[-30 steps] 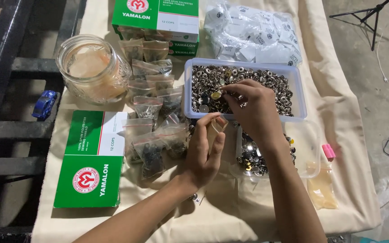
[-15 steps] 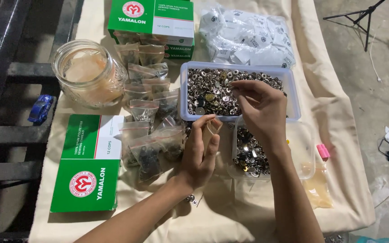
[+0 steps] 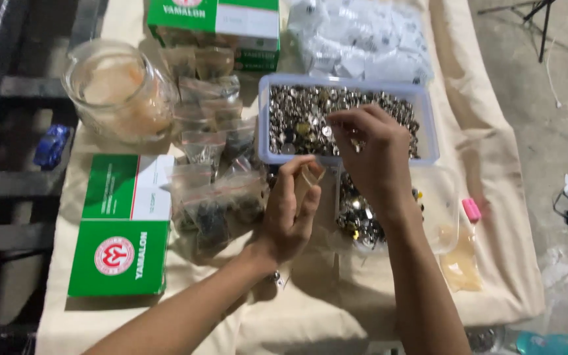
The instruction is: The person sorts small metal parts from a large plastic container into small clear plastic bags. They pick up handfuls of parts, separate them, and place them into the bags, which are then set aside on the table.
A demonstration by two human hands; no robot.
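Observation:
A clear plastic tub [image 3: 428, 125] full of small shiny metal pieces sits at the middle back of the cloth-covered table. My right hand [image 3: 373, 154] hovers over its near edge, fingers pinched on a few of the metal pieces. My left hand [image 3: 290, 210] is just in front of the tub, holding a small clear plastic bag [image 3: 305, 181] upright by its mouth. A second clear tray [image 3: 445, 217] with more metal pieces lies under my right wrist.
Several small filled bags [image 3: 215, 204] are heaped left of my left hand. A glass jar [image 3: 116, 89] stands at back left. Green and white boxes [image 3: 123, 223] lie at left, and another box [image 3: 221, 20] at the back. A pile of white packets [image 3: 363, 39] lies behind the tub. A pink object [image 3: 471, 209] is at right.
My right hand has shifted a little over the tub, still picking among the metal pieces. My left hand keeps the small bag in the same place.

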